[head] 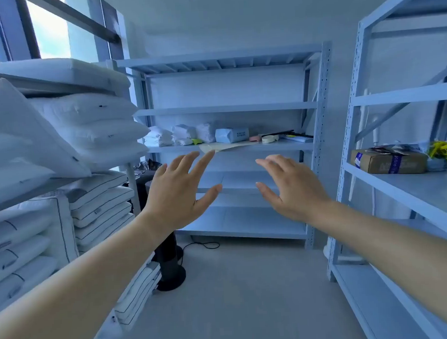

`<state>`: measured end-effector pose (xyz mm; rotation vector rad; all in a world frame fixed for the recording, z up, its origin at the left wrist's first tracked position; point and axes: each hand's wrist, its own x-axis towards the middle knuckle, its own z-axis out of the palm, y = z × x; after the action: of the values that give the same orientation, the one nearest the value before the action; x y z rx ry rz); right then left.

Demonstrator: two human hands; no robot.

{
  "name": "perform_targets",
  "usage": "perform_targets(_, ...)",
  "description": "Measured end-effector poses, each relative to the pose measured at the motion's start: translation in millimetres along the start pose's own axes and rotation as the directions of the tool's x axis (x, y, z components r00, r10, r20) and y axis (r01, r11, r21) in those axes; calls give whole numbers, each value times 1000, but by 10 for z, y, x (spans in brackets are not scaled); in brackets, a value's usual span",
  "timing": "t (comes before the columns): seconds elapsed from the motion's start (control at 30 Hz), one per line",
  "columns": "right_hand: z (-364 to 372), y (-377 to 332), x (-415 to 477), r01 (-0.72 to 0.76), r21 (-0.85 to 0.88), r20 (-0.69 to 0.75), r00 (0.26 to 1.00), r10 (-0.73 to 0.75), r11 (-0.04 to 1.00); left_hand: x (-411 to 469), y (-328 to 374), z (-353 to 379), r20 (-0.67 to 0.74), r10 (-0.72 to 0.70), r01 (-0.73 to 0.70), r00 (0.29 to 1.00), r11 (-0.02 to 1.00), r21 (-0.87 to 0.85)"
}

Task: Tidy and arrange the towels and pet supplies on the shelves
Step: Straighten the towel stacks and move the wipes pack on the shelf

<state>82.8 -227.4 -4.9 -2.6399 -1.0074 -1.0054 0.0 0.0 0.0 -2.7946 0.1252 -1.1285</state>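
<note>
Straight ahead stands a pale metal shelf unit [227, 108]. On its middle shelf lie white folded towels [161, 137], more white bundles [205, 132], a light blue wrapped pack [231, 134], a tape roll [269, 138] and flat papers [223, 146]. My left hand [182, 192] and my right hand [293, 189] are stretched out in front of me with fingers spread, palms facing forward. Both hold nothing and are well short of the shelf.
Stacked white pillows [85, 130] fill the rack on the left. The right rack holds a cardboard box [387, 160] and a yellow bag [446, 152]. A black fan base [171, 275] with a cable stands on the floor by the left rack.
</note>
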Motion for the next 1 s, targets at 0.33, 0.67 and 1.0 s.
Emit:
perform_targets(0.33, 567, 921, 103, 32, 47, 27, 999, -34, 998, 572, 439, 939, 3, -17, 17, 1000, 1000, -1)
perform_targets(0.67, 1186, 1173, 208, 119, 223, 48, 990, -132, 967, 681, 546, 1527, 125, -40, 35, 991, 998, 43)
perform_targets(1.0, 2283, 1010, 920, 105, 353, 88, 985, -145, 930, 918, -129, 2416, 163, -140, 140, 977, 990, 11)
